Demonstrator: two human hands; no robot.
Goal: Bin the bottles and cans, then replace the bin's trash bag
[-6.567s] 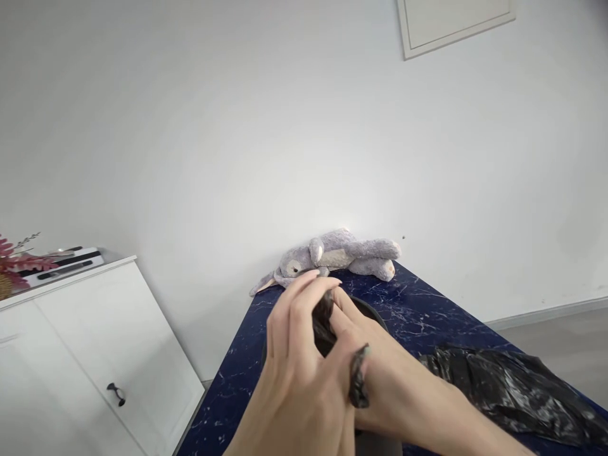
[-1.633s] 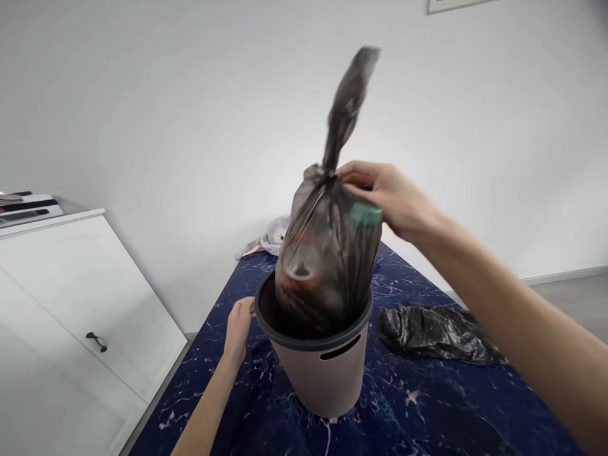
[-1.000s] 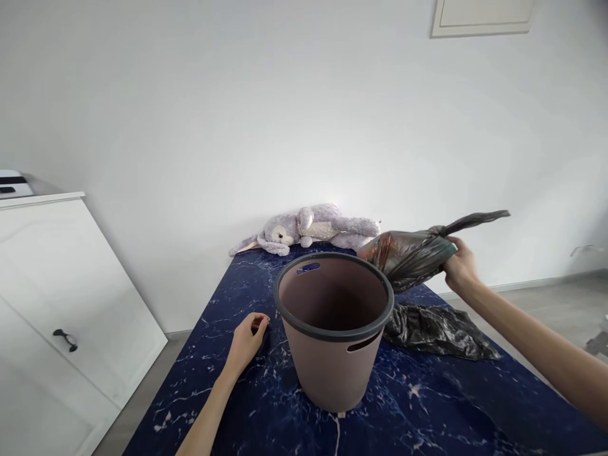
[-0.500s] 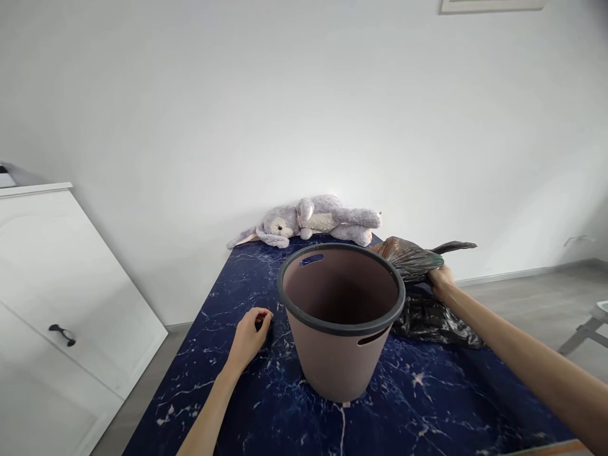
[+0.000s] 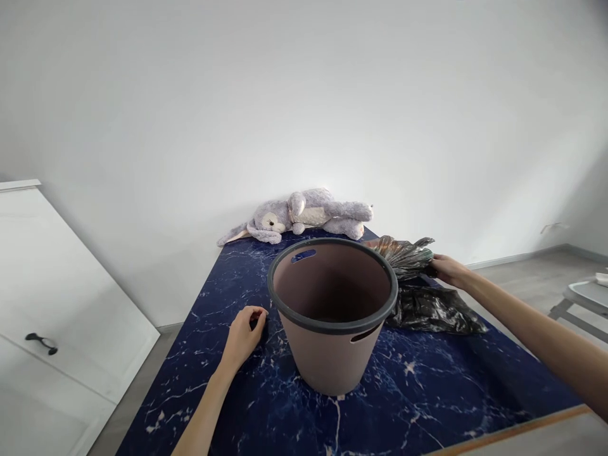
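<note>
A brownish-mauve trash bin point(image 5: 327, 361) with a dark grey rim stands upright in the middle of the table; the part of its inside that shows holds nothing visible. My left hand point(image 5: 246, 335) rests on the table left of the bin, fingertips and thumb curled together in a pinch, nothing visible between them. Behind the bin's right side lies a gathered, see-through black garbage bag point(image 5: 406, 256) with coloured contents. My right hand point(image 5: 449, 271) grips this bag's right end, its fingertips partly hidden. A flat black plastic bag point(image 5: 437, 310) lies nearer, below that hand.
A lavender plush rabbit point(image 5: 308, 215) lies on its side at the table's far end by the wall. The blue marbled table point(image 5: 218, 297) has a white cabinet point(image 5: 71, 304) to its left. A grey stool point(image 5: 586, 301) stands on the floor at right.
My right hand has shifted slightly with the gathered bag, whose long loose end no longer sticks out past the hand. The view has swung a little rightward; my left hand keeps its pose.
</note>
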